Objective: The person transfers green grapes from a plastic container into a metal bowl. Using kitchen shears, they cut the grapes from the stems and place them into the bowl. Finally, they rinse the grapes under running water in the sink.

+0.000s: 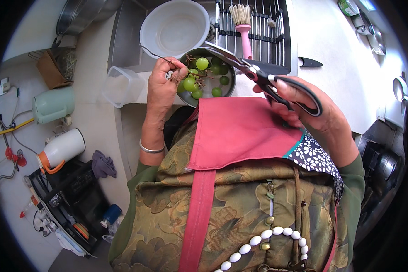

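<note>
My left hand grips a thin brown grape stem, with a small bunch of green grapes hanging from it. The bunch is over a round metal bowl, where several loose grapes lie. In my right hand is a pair of kitchen scissors with black, white and red handles. Thumb and fingers are in the handle loops. The blades point up and left, above the bowl's far rim; I cannot tell how far apart they are.
Beyond the bowl, a white plastic basin sits in the steel sink, beside a drying rack with a pink-handled brush. A clear plastic container stands at left. A black blade cover lies on the right counter.
</note>
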The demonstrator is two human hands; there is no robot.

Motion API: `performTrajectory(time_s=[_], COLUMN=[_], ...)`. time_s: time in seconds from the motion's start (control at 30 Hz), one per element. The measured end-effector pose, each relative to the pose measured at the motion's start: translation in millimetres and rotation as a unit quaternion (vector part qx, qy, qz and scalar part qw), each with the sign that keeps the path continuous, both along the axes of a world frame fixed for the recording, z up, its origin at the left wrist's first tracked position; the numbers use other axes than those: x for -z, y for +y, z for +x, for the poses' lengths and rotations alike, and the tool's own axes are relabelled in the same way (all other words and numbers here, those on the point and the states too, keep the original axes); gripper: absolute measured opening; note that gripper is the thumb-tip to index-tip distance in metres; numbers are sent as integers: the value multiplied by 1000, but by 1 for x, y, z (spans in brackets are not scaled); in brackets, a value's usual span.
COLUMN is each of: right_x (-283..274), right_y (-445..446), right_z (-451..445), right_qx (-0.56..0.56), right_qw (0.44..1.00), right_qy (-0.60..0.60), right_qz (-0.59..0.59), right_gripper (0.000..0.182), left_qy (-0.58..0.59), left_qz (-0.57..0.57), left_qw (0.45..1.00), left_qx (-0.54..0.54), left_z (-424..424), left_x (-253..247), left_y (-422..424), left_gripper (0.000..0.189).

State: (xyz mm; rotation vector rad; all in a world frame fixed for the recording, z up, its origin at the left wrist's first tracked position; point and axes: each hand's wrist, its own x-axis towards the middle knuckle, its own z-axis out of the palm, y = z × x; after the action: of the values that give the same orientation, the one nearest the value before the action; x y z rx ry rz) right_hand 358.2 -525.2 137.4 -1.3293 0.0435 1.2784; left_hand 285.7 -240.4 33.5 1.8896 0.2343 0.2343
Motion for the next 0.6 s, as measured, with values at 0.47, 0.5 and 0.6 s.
performTrajectory(time_s=[0.47,0.5,0.6], right_x=[19,18,15], right_y=[-5,-6,-7], right_z=[1,3,8], right_qx=[-174,-195,-247], right_qw=[962,952,910], right_qy=[-178,-197,-287], right_qz=[-116,-129,-169], right_gripper=[52,55,61], left_qy=[34,39,44], left_qz=[-179,-176,-149], left_qw=[983,983,987], left_qx=[35,36,52], left_z=[-2,-3,-3], left_x=[-5,-4,-6], left_y=[6,7,7], left_gripper=[13,12,12])
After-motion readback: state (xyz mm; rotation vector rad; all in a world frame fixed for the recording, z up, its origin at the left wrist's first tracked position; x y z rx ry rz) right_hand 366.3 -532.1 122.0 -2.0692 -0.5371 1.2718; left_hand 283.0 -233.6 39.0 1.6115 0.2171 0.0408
